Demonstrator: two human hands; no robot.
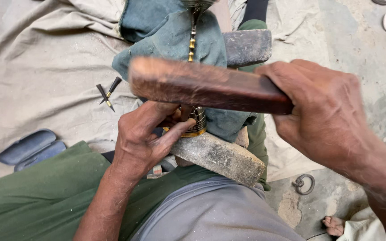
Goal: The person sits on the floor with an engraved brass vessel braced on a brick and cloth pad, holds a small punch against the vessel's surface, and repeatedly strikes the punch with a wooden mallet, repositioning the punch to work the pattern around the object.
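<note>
Blurring across the middle: a reddish-brown wooden block (206, 85), long axis running left to right and tilting slightly down to the right. Gripping its right end, fingers wrapped tight: right hand (325, 111). Hiding behind that block: most of a brass openwork piece (197, 120), upright, its beaded stem (192, 42) rising toward a blue-green cloth (170, 35), top end cut off at the frame edge. Pinching the brass piece at its base, fingers curled close: left hand (146, 134). Resting beneath, on a grey stone slab (222, 158) angling down to the right. Lying on beige sheeting: two dark pointed tools (108, 94) and a slate-blue oblong case (30, 149).
</note>
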